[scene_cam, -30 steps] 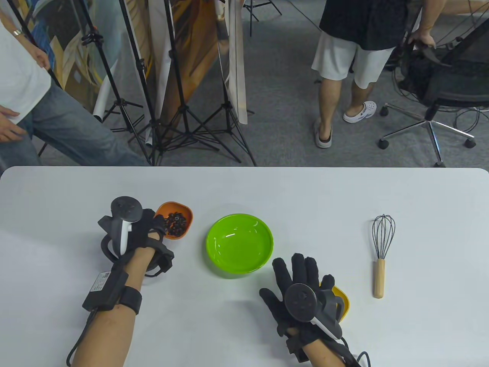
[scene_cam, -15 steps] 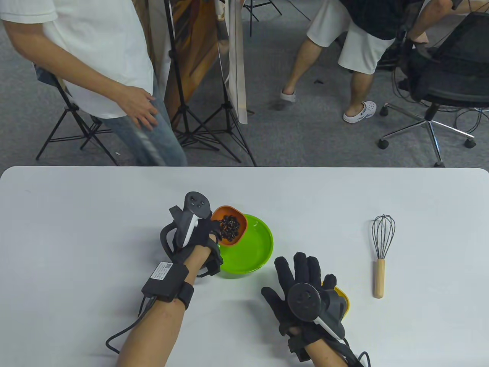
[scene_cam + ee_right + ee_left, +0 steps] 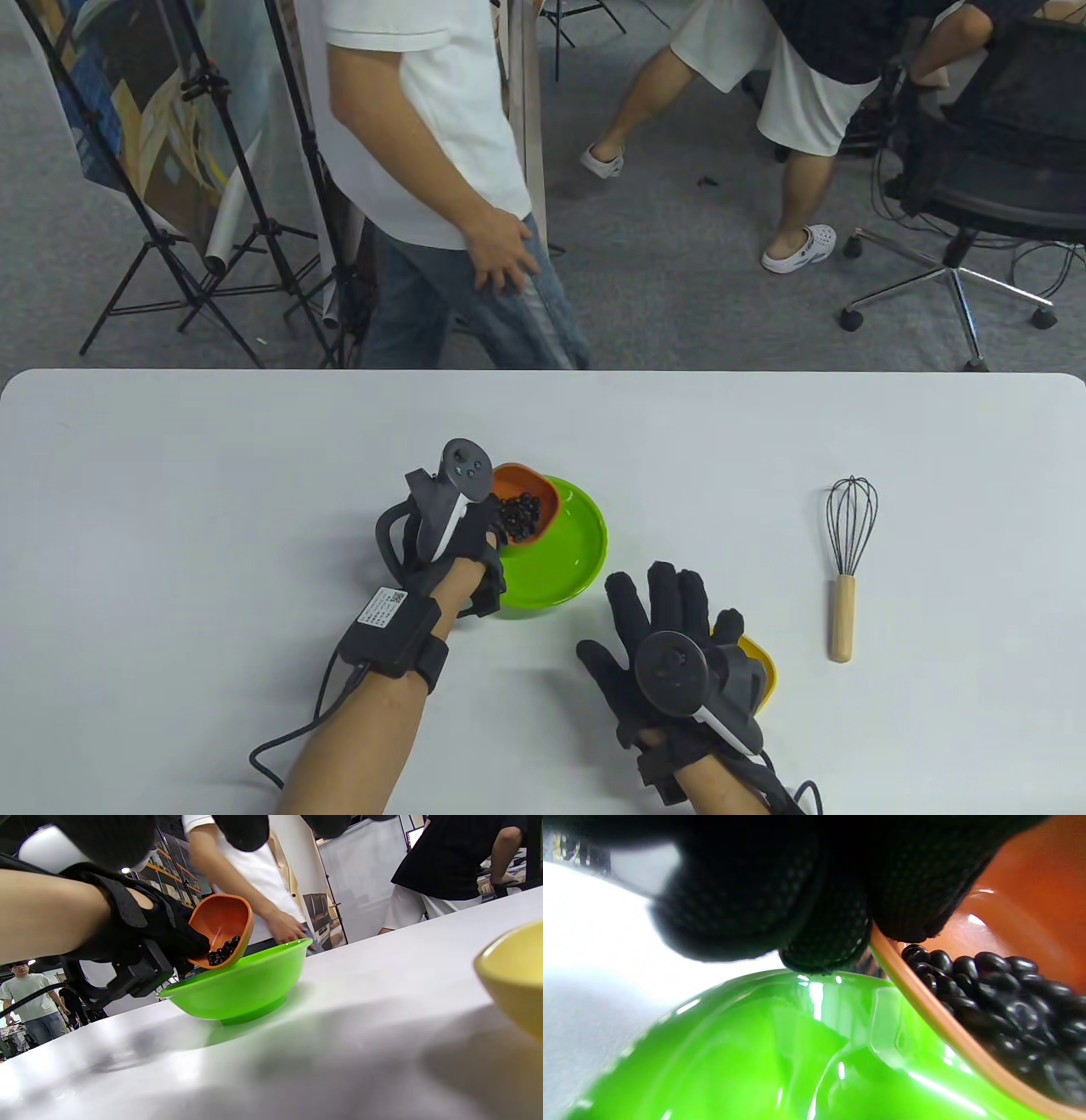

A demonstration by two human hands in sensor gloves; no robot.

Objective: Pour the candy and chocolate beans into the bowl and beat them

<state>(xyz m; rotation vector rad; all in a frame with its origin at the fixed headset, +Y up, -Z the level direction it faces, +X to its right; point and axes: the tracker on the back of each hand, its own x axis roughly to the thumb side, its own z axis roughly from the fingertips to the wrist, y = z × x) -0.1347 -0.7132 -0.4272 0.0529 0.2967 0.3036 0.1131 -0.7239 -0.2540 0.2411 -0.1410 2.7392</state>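
My left hand point(image 3: 475, 535) grips a small orange bowl point(image 3: 528, 497) of dark chocolate beans point(image 3: 519, 514) and holds it tilted over the left rim of the green bowl point(image 3: 568, 552). The beans point(image 3: 1005, 1005) have slid to the orange bowl's low side point(image 3: 946, 1027), above the empty green bowl point(image 3: 763, 1052). In the right wrist view the orange bowl point(image 3: 222, 927) leans over the green bowl point(image 3: 246, 984). My right hand point(image 3: 670, 611) lies flat on the table with spread fingers, beside a yellow bowl point(image 3: 761, 671) that it partly hides; its contents are not visible.
A whisk point(image 3: 848, 560) with a wooden handle lies on the white table point(image 3: 170, 475) to the right. A person in jeans point(image 3: 441, 195) walks past the far edge; another person point(image 3: 789, 110) and an office chair point(image 3: 984, 187) are at the back right.
My left hand lifted the orange bowl from the table, carried it right over the green bowl's rim and tilted it further. The right hand stayed put. A person walked rightward behind the table.
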